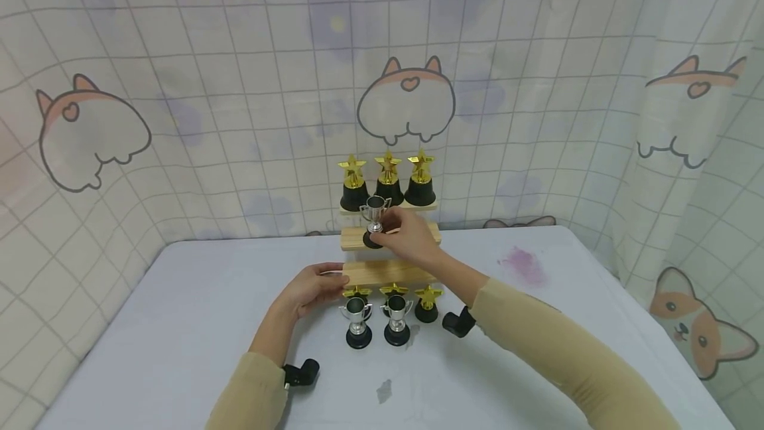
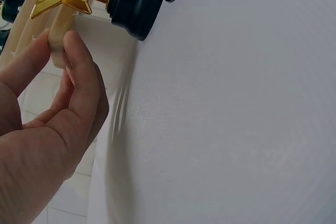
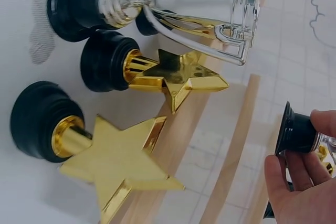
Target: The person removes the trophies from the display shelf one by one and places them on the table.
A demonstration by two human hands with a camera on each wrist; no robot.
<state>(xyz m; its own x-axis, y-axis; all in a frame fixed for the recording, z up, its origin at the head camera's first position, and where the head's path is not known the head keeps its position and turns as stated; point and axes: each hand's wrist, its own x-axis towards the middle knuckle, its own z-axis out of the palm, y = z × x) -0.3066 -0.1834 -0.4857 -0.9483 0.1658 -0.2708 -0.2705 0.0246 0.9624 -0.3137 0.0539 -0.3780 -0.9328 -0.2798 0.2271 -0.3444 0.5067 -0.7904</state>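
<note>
My right hand [image 1: 412, 239] holds a small silver trophy cup [image 1: 375, 207] with two handles, upright at the left part of the middle wooden shelf board [image 1: 351, 237]. In the right wrist view, fingers and thumb grip it around its black base [image 3: 299, 134]. My left hand [image 1: 313, 289] pinches the left end of the lowest shelf board [image 1: 388, 273]; the left wrist view shows thumb and fingertips on that board end [image 2: 62, 30]. In front of the stand are two more silver trophy cups [image 1: 357, 314] and several gold star trophies [image 1: 428, 297], partly hidden behind the cups.
Three gold star trophies [image 1: 388, 171] on black bases line the top shelf. A white cloth covers the table [image 1: 197, 324]. Behind it hangs a checked curtain [image 1: 251, 118] with dog drawings. Black wrist cameras [image 1: 303, 372] sit on both arms.
</note>
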